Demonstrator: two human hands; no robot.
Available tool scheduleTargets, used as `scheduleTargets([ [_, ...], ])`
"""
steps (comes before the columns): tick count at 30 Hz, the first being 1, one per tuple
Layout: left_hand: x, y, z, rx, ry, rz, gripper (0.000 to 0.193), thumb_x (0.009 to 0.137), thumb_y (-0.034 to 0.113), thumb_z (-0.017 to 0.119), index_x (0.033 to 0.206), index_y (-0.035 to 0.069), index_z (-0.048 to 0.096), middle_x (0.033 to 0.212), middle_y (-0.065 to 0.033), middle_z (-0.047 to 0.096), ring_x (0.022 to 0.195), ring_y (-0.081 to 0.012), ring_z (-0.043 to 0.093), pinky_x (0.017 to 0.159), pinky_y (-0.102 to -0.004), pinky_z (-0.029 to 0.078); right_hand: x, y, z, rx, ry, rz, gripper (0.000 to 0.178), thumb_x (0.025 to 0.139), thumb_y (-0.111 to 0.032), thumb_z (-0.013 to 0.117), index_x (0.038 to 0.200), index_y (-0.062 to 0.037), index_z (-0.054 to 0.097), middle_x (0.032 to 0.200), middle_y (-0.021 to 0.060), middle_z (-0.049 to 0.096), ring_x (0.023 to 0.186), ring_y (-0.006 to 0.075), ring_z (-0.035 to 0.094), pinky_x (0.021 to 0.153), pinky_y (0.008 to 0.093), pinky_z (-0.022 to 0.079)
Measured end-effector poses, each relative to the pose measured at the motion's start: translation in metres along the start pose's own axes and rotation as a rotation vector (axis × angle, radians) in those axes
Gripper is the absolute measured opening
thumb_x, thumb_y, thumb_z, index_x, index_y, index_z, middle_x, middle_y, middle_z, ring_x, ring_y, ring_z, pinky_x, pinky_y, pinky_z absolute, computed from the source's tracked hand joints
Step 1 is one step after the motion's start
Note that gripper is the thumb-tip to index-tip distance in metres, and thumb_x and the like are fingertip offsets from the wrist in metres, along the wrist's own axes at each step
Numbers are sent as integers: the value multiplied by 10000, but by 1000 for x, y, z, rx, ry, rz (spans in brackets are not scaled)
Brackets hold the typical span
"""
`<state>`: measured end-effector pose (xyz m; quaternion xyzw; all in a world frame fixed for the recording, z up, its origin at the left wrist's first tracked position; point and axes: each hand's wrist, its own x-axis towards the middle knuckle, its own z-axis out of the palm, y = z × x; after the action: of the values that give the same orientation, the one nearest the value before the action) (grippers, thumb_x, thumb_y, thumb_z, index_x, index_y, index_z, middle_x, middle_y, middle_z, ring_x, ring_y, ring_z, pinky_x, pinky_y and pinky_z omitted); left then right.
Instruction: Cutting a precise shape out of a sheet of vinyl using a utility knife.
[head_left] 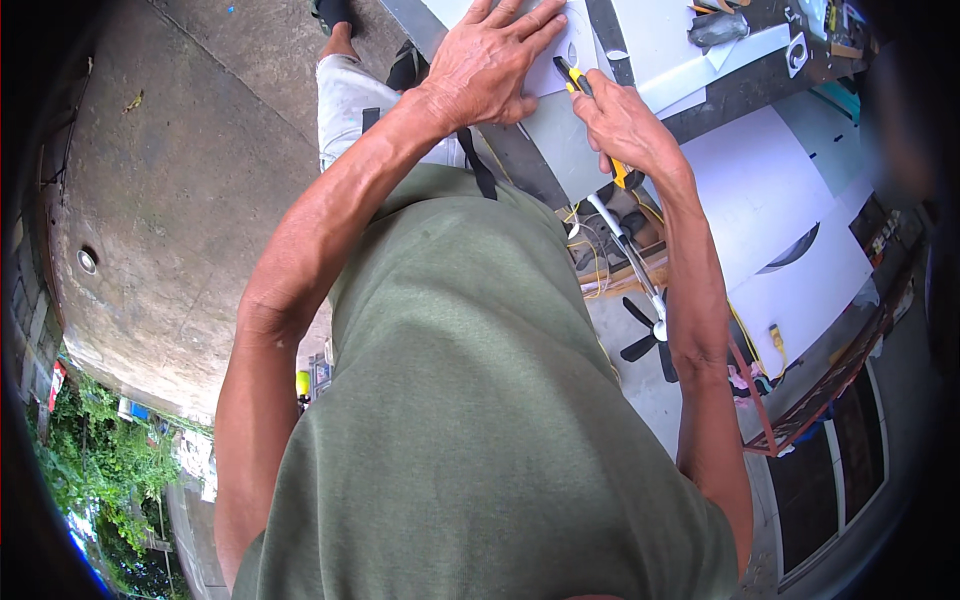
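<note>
My right hand (622, 118) is closed around a yellow and black utility knife (573, 76). The knife's front end points up and left over a white sheet (582, 35) on the table, close to a small curved cut or outline in it. Part of the yellow handle shows below my palm. My left hand (487, 62) lies flat on the sheet to the left of the knife, fingers stretched out. Beneath them a pale grey board (565, 150) reaches to the near table edge. Whether the blade touches the sheet is too small to tell.
A dark table (735, 100) carries white strips (715, 70) and a grey crumpled lump (718, 29). Large white sheets (745, 190) lie at the right. Below the table are a black-bladed fan (642, 330), a white pole and loose wires. Concrete floor (180, 190) stretches left.
</note>
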<state>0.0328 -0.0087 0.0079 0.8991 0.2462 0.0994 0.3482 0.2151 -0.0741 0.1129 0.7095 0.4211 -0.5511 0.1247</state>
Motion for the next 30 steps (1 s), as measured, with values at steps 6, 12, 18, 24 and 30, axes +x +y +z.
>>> scheduleTargets([
  [6,8,-12,-18,26,-128,86,1053,666,407,825,1547,6,411,1669,-170,324,1576,-406,188,1285,-584,139,4,-3,27,37,118,61,345,1054,-230,444,1051,112,488,635,177,619,442,270,650,457,406,536],
  [12,7,-14,-6,49,-58,119,1024,707,417,807,1556,13,401,1674,-171,314,1582,-407,163,1287,-583,124,10,13,51,-144,329,-46,323,1044,-191,454,1053,130,482,669,254,654,489,325,685,513,448,566],
  [18,7,-11,-11,-13,-143,57,998,729,413,796,1555,11,405,1674,-175,309,1586,-424,130,1285,-602,85,7,14,48,-176,323,-68,286,1038,-183,474,997,100,468,690,322,644,604,454,699,584,532,545],
  [24,7,-12,-5,22,-79,75,994,729,418,791,1551,10,410,1676,-179,300,1587,-427,119,1284,-608,71,2,5,47,-196,325,-56,278,1030,-187,486,993,87,460,736,383,633,773,554,679,687,595,526],
  [30,8,-12,-3,10,-53,81,995,723,415,793,1546,2,415,1675,-179,302,1587,-429,116,1285,-606,65,4,13,48,-178,326,-75,264,1026,-176,504,993,81,457,712,379,622,762,547,678,675,601,519],
])
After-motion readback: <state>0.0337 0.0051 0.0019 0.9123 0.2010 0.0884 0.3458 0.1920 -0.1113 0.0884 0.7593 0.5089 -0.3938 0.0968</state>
